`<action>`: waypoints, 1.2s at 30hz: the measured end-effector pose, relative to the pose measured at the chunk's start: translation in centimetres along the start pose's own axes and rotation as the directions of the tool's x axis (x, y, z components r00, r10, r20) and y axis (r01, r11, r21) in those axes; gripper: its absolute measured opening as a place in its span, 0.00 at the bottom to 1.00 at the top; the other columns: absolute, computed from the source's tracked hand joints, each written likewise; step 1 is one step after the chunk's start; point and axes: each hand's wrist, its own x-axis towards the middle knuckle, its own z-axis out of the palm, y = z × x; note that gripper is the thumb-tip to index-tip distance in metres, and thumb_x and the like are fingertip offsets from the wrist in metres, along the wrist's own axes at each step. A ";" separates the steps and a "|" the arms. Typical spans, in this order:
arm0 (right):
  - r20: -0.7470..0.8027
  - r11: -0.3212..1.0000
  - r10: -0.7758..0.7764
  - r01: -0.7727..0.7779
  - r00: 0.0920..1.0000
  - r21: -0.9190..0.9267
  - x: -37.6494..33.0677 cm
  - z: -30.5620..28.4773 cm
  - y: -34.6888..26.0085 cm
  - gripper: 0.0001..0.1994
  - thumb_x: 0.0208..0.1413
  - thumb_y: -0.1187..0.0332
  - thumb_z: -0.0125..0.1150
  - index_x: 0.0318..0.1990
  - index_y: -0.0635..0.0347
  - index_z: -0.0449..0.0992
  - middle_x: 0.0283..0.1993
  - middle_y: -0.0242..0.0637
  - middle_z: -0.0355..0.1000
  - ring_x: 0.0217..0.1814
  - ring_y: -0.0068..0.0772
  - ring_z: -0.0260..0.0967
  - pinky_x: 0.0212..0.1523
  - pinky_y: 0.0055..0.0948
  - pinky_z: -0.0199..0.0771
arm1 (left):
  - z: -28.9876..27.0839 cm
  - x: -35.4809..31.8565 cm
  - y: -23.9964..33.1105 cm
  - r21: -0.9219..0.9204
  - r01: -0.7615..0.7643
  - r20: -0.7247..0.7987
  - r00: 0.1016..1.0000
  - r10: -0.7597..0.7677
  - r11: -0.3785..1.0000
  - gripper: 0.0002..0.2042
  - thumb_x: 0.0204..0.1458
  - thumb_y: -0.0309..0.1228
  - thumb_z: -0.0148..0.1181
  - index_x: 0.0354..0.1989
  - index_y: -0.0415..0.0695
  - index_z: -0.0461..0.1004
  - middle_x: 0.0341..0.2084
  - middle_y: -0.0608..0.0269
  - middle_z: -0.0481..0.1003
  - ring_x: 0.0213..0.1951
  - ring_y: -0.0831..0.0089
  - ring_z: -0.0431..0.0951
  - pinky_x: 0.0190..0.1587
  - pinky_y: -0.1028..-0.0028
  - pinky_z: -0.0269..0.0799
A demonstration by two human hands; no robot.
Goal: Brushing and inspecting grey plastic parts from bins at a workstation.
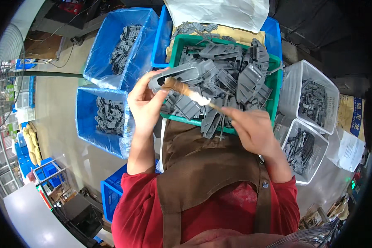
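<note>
My left hand grips one end of a long grey plastic part with a slot-like hollow, holding it over a green crate heaped with similar grey parts. Closed around the thin end of a stick-like tool is my right hand. White and brown wrapping covers the tool's thicker length. Its brown tip lies against the near end of the grey part, beside my left thumb. I cannot make out what the tip is made of.
Two blue bins lined with plastic hold small grey parts at left. Two white baskets with dark grey parts stand at right. Behind the green crate lie a blue crate and white paper. A fan stands far left.
</note>
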 end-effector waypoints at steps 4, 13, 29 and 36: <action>-0.113 0.909 0.415 -0.405 0.903 0.103 0.7 -1.9 -0.2 0.12 0.52 0.75 0.51 0.44 0.64 0.74 0.24 0.43 0.69 0.18 0.34 0.65 0.23 0.29 0.64 | -0.1 0.3 -0.6 0.156 -0.136 -0.065 0.987 0.147 0.978 0.18 0.39 0.12 0.55 0.43 0.31 0.70 0.45 0.47 0.73 0.51 0.62 0.71 0.54 0.69 0.64; 0.046 0.876 0.475 -0.477 0.879 0.076 1.0 -1.5 -0.5 0.12 0.53 0.77 0.50 0.43 0.62 0.75 0.27 0.42 0.71 0.19 0.33 0.64 0.23 0.25 0.64 | -2.4 0.5 -0.9 0.501 -0.494 0.089 0.846 0.525 0.711 0.16 0.35 0.13 0.57 0.38 0.34 0.71 0.40 0.46 0.75 0.48 0.52 0.73 0.53 0.60 0.67; -0.182 0.839 0.515 -0.450 0.837 0.306 -0.4 -1.8 0.5 0.14 0.59 0.68 0.47 0.48 0.66 0.72 0.16 0.17 0.50 0.17 0.08 0.43 0.18 0.16 0.39 | -13.3 7.2 -1.6 0.998 -0.058 0.058 0.941 0.334 -0.009 0.39 0.43 0.32 0.64 0.60 0.29 0.48 0.59 0.36 0.52 0.61 0.47 0.52 0.63 0.57 0.46; -0.210 0.748 0.602 -0.452 0.770 0.487 -1.2 -1.6 1.2 0.12 0.59 0.69 0.48 0.46 0.65 0.73 0.13 0.19 0.50 0.16 0.09 0.43 0.17 0.18 0.40 | -0.7 -1.8 0.2 0.882 -0.091 0.229 0.940 -0.253 0.462 0.24 0.37 0.38 0.68 0.41 0.38 0.70 0.46 0.51 0.65 0.50 0.55 0.63 0.53 0.64 0.59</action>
